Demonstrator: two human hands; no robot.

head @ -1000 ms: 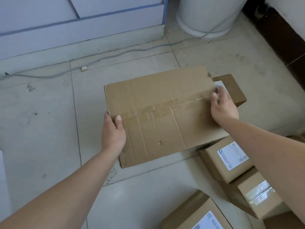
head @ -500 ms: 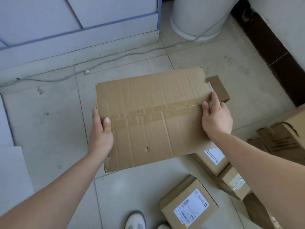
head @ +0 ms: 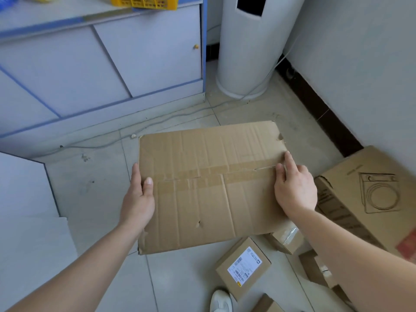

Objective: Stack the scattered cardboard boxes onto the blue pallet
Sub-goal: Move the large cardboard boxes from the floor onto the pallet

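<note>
The big cardboard box (head: 209, 183) is held between both hands: the left hand (head: 138, 199) grips its left edge, thumb on top; the right hand (head: 295, 188) grips the right edge, fingers probably curled underneath.

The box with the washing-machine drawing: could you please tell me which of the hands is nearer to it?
Right. The right hand grips the right edge of the large cardboard box, just beside the printed box; the left hand grips the opposite edge.

Small boxes (head: 244, 266) crowd right; left floor (head: 94, 199) open.
</note>
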